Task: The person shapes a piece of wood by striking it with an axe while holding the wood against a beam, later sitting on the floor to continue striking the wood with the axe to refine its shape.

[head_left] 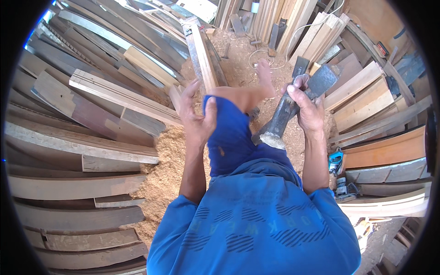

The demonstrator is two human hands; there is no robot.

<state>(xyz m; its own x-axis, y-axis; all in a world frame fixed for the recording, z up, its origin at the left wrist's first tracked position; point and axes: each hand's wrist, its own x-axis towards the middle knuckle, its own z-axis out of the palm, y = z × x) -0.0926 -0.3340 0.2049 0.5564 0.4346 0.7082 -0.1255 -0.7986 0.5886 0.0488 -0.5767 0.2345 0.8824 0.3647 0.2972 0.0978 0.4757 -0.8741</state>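
Observation:
My right hand (308, 103) is closed around a dark, grimy tool (285, 112), raised over my right thigh. Its thick shaft flares toward a pale, rough lower end. A broad flat grey blade (323, 80) sticks out beside my fingers, with a narrower dark flat piece (300, 66) above them. I cannot tell how these parts join, as my fingers cover the middle. My left hand (198, 112) holds nothing; its fingers are apart and raised, beside my bent left knee (217, 103) in blue shorts.
Wooden boards (82, 183) lie stacked along the left, beside a heap of sawdust (167, 169). A long plank (201, 57) runs ahead of my knee. A hammer (226, 50) and a pale cord (256, 59) lie on the floor. At right are more boards (362, 91) and a teal power tool (336, 160).

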